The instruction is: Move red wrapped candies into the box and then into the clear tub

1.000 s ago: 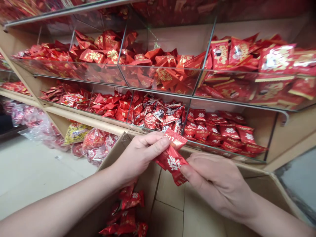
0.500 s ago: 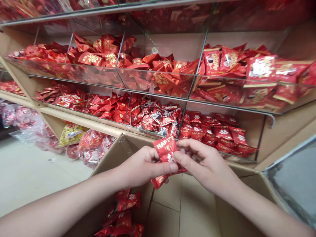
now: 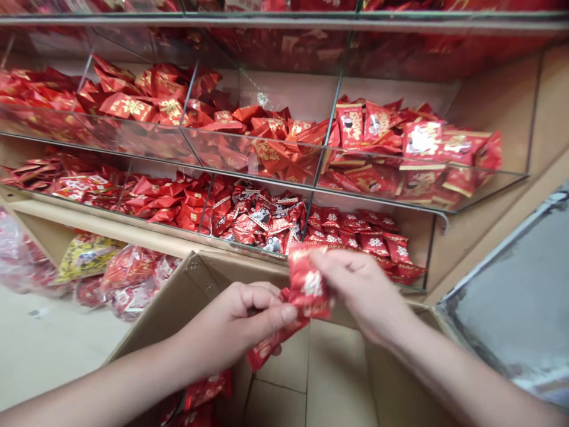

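My right hand is closed on the top edge of a red candy packet with pale gold lettering, slightly blurred. Below and left of it, my left hand pinches another red packet between thumb and fingers. The two packets overlap near the left thumb, and I cannot tell how many the left hand holds. Both hands are above an open cardboard box. More red packets lie low in the box, partly behind my left forearm.
Ahead stands a wooden shelf with clear-walled compartments full of red packets. Nearest my right hand, one compartment holds similar packets. Bagged packets and a yellow bag sit under the shelf at left. A grey panel stands at right.
My right hand has drawn one packet up and away from the left hand's packet. The left hand has lowered and shifted left. The view has turned slightly right.
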A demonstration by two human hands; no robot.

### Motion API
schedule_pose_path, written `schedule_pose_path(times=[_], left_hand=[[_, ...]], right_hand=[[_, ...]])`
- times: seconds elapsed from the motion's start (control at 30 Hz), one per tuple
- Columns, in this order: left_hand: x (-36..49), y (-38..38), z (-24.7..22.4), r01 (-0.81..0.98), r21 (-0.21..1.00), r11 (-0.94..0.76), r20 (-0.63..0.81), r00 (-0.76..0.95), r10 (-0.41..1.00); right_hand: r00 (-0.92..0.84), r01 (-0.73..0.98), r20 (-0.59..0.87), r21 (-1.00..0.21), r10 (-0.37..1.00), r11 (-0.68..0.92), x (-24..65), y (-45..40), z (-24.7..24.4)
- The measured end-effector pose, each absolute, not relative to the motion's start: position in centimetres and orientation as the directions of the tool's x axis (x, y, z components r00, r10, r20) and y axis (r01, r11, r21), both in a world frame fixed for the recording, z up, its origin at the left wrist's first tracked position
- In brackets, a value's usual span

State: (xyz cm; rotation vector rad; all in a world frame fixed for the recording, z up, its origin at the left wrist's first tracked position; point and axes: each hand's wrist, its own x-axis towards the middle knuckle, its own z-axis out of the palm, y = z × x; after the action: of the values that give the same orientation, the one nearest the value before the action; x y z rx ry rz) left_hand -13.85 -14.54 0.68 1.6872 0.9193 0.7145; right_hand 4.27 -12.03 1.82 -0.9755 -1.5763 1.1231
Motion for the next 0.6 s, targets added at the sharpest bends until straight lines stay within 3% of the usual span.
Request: schedule_pose_path(times=[0.07, 0.17, 0.23, 0.43, 0.6], left_hand=[[-14.0, -14.3, 0.6, 0.212, 0.968, -0.132, 0.006, 0.511, 0.860], [-14.0, -14.2, 0.1, 0.187, 0.982, -0.028, -0.078, 0.538, 0.839], [-13.9, -14.3, -0.4, 0.138, 0.990, 0.033, -0.105, 0.557, 0.824], [-13.8, -14.5, -1.4, 0.046, 0.994, 0.101, -0.109, 0.610, 0.785], [-14.0, -14.4, -1.7, 0.049, 0.992, 0.112, -0.119, 0.612, 0.782]], right_hand=[[-0.049, 0.133, 0.326, -0.935, 0.944, 0.330, 6.2, -9.8, 2.7], [0.095, 0.410, 0.405, -0.848, 0.910, 0.335, 9.2, -5.9, 3.5], [0.118, 0.523, 0.355, -0.817, 0.928, 0.245, 10.5, -3.8, 3.7], [0.175, 0.631, 0.240, -0.771, 0.955, 0.078, 11.2, -0.2, 3.8], [0.135, 0.812, 0.101, -0.582, 0.986, -0.052, 11.6, 0.7, 3.1]])
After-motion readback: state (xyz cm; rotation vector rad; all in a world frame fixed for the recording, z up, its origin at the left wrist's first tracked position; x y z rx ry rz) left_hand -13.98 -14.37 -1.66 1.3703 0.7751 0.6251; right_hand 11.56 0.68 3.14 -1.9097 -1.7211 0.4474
